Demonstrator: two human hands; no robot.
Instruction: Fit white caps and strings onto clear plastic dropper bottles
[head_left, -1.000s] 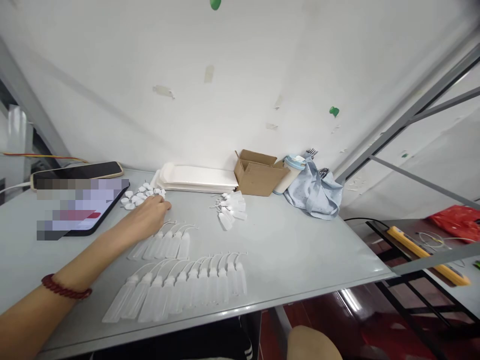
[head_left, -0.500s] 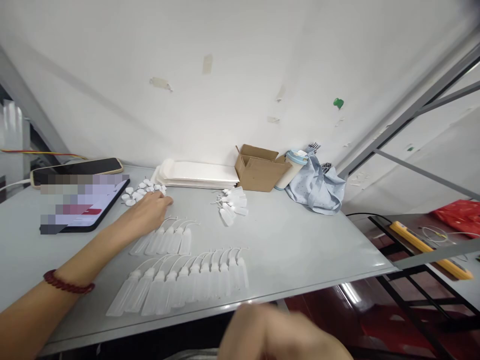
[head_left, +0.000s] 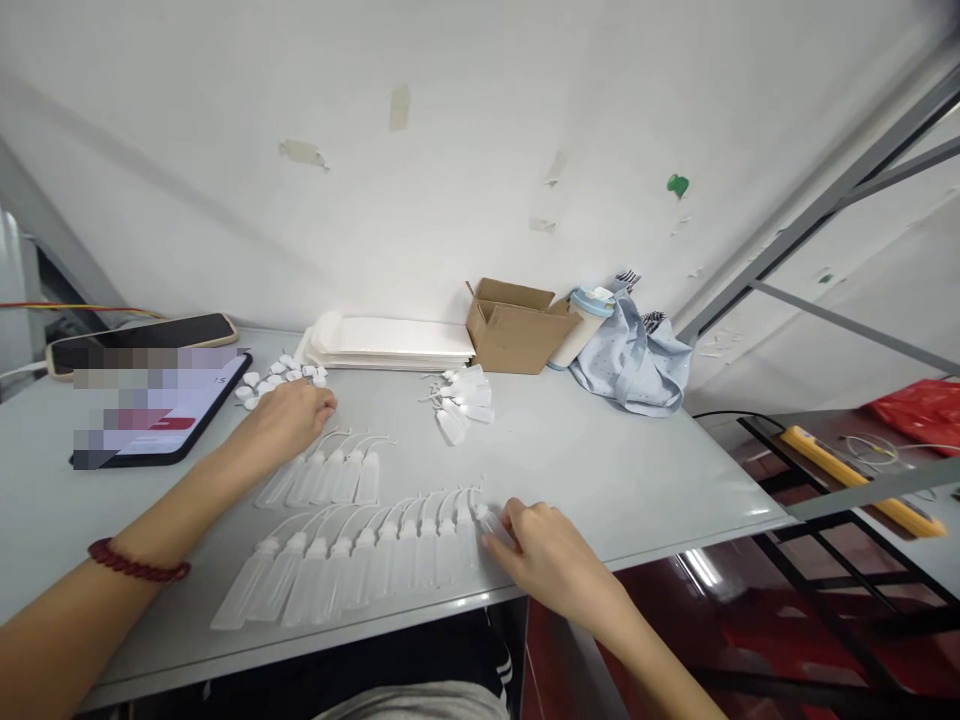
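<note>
My left hand (head_left: 289,420) rests on the table just in front of a small heap of white caps (head_left: 274,376). Its fingers are curled together, and whatever they may hold is hidden. At the right end of the front row, my right hand (head_left: 551,550) pinches a translucent squeeze bottle (head_left: 490,520) with a thin curved spout. Along the table's front lies that row of similar squeeze bottles (head_left: 367,565). Behind it is a shorter row of bottles (head_left: 337,478), partly under my left wrist. Several smaller bottles (head_left: 457,410) lie bunched farther back.
Two phones lie at the left, the nearer phone (head_left: 172,415) with its screen lit. Against the wall stand a stack of white sheets (head_left: 397,345), an open cardboard box (head_left: 517,335), a lidded cup (head_left: 581,330) and a pale blue cloth bag (head_left: 637,365). The table edge (head_left: 697,535) runs along the front.
My right hand has come up from below the table edge onto the rightmost front bottle and taken hold of it. My left hand has stayed by the caps. The view has shifted slightly.
</note>
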